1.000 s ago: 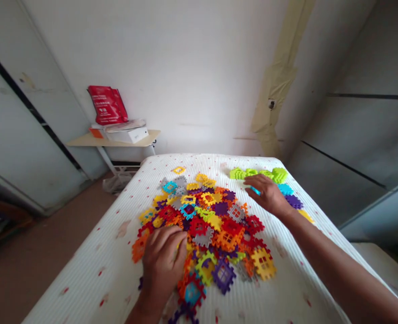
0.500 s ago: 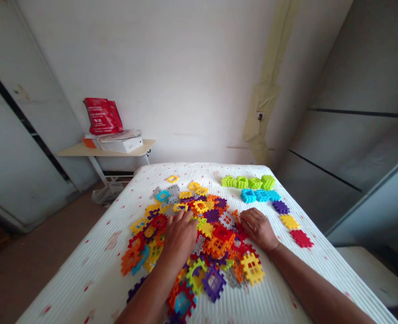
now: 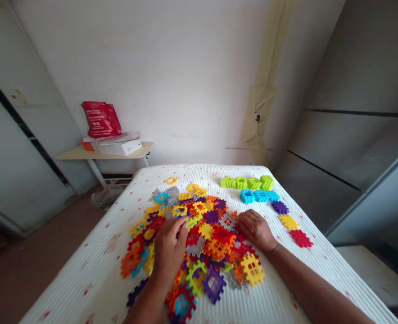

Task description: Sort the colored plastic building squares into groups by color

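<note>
My left hand [image 3: 171, 240] is closed in a pinch on a lime green plastic building piece [image 3: 195, 221], which it holds just over the pile. Right beside the pile's right edge rests my right hand [image 3: 257, 229], its fingers curled downward. Whatever may be under those fingers is hidden. Between the hands lie interlocking notched pieces, among them a purple square [image 3: 212, 217], a grey window piece [image 3: 228, 221] and a yellow piece [image 3: 206, 231]. Nearer to me are a purple window piece [image 3: 214, 285] and a yellow window piece [image 3: 252, 269].
Toward the back right stand lime green stacks [image 3: 241, 183] and light blue stacks [image 3: 247, 196]. A purple square [image 3: 280, 207], a yellow square [image 3: 289, 221] and a red square [image 3: 301, 238] run down the right side. A side table [image 3: 72, 154] holds a red bag [image 3: 101, 119].
My left hand has drawn back a little and to the left, lifting the lime green piece from the pile and uncovering red and grey pieces. My right hand has barely moved.
</note>
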